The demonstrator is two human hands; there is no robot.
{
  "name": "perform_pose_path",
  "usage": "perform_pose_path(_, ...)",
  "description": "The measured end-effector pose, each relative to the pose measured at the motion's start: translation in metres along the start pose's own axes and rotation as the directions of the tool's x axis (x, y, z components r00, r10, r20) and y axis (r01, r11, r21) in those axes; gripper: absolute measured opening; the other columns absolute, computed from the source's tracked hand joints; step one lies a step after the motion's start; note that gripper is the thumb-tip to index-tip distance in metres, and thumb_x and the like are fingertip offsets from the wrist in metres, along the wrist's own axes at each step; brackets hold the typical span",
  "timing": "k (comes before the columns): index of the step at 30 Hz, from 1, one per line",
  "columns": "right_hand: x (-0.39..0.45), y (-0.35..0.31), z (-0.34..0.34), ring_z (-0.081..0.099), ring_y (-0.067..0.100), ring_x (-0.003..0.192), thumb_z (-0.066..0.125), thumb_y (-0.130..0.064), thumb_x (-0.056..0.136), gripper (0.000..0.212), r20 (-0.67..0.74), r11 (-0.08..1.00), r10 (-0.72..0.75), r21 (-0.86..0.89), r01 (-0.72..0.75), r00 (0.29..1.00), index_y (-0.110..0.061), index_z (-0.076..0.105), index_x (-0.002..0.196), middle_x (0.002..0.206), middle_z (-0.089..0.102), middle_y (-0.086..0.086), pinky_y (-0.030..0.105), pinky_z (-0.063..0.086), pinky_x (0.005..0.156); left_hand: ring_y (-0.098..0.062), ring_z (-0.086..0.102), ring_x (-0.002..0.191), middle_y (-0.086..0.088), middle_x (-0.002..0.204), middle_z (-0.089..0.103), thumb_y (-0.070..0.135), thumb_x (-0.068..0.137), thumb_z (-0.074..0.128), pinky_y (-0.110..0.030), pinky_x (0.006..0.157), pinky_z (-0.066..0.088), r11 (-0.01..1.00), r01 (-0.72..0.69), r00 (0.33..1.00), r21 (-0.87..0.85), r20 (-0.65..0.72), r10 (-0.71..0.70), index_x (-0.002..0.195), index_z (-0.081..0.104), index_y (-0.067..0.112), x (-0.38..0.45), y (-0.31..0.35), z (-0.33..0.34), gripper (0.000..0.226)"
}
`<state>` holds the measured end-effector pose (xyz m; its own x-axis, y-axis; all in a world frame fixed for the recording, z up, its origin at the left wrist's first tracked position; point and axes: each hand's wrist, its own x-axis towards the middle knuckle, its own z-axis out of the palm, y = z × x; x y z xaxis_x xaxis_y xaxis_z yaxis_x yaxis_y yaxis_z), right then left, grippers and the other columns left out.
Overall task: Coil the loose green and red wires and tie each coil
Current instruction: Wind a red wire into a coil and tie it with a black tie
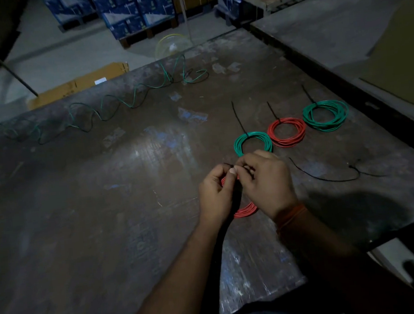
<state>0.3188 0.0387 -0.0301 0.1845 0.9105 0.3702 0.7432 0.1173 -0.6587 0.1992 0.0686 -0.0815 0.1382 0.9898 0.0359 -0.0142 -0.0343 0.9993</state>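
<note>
Pinching a thin black tie over a red coil (246, 210), the left hand (215, 197) and right hand (268, 182) meet with fingers curled tight, just above the scuffed, dark table (106, 215). Beyond lie three tied round coils: green (252, 141), red (287, 131), green (325, 115). Spare black ties (327, 175) lie just right. Loose green wire (101, 111) snakes along the far edge; blue boxes (133, 8) stand on the floor.

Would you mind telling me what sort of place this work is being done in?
Probably a warehouse or storeroom: stacked blue cartons on pallets stand on a bare concrete floor, a flattened cardboard box lies there, and the work surface is a worn, scuffed table.
</note>
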Motion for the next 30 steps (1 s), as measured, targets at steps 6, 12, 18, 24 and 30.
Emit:
perform_pose_path(6, 0.015, -0.004, -0.005, 0.051, 0.004, 0.050, 0.066, -0.032, 0.094, 0.038, 0.097, 0.935, 0.223, 0.260, -0.240, 0.970, -0.020, 0.059, 0.058, 0.049, 0.052, -0.011, 0.022, 0.039, 0.052, -0.023, 0.052, 0.073, -0.028, 0.080, 0.059, 0.040, 0.097, 0.061, -0.044, 0.068, 0.040, 1.000, 0.020, 1.000, 0.003, 0.021, -0.020, 0.090, 0.063, 0.009, 0.001, -0.004, -0.002, 0.032)
perform_pose_path(12, 0.038, 0.012, -0.002, 0.055, 0.016, 0.054, 0.072, -0.034, 0.082, 0.035, 0.370, 0.818, 0.345, 0.333, -0.470, 0.862, 0.000, 0.071, 0.073, 0.059, 0.063, 0.008, 0.033, 0.046, 0.058, -0.020, 0.050, 0.072, -0.008, 0.073, 0.056, 0.033, 0.097, 0.059, -0.042, 0.069, 0.041, 0.997, -0.034, 0.999, 0.062, 0.038, 0.032, 0.084, 0.060, 0.012, 0.000, -0.003, -0.003, 0.025)
perform_pose_path(18, 0.044, 0.007, -0.002, 0.062, 0.020, 0.066, 0.072, -0.004, 0.086, 0.012, 0.438, 0.728, 0.321, 0.454, -0.514, 0.840, -0.002, 0.074, 0.075, 0.071, 0.068, 0.014, 0.033, 0.050, 0.069, -0.019, 0.056, 0.074, -0.006, 0.074, 0.061, 0.032, 0.097, 0.058, -0.045, 0.070, 0.048, 0.993, -0.068, 0.997, 0.097, 0.040, 0.065, 0.084, 0.062, 0.013, -0.002, 0.000, -0.003, 0.024)
perform_pose_path(24, 0.047, 0.006, 0.008, 0.053, -0.001, 0.050, 0.070, -0.021, 0.089, 0.026, 0.245, 0.824, 0.342, 0.385, -0.415, 0.907, -0.017, 0.066, 0.064, 0.051, 0.060, -0.014, 0.026, 0.045, 0.059, -0.024, 0.055, 0.065, -0.023, 0.074, 0.063, 0.037, 0.096, 0.058, -0.046, 0.061, 0.044, 0.996, -0.027, 0.999, 0.085, 0.043, 0.024, 0.083, 0.061, 0.011, -0.004, -0.001, -0.002, 0.029)
perform_pose_path(30, 0.078, -0.002, 0.004, 0.048, 0.001, 0.057, 0.060, -0.021, 0.096, 0.024, 0.094, 0.862, 0.287, 0.409, -0.300, 0.953, -0.021, 0.060, 0.072, 0.060, 0.053, -0.010, 0.027, 0.038, 0.059, -0.024, 0.046, 0.064, -0.022, 0.071, 0.054, 0.036, 0.097, 0.060, -0.043, 0.063, 0.036, 1.000, 0.017, 0.999, 0.023, 0.051, -0.019, 0.083, 0.061, 0.013, -0.004, -0.004, -0.002, 0.027)
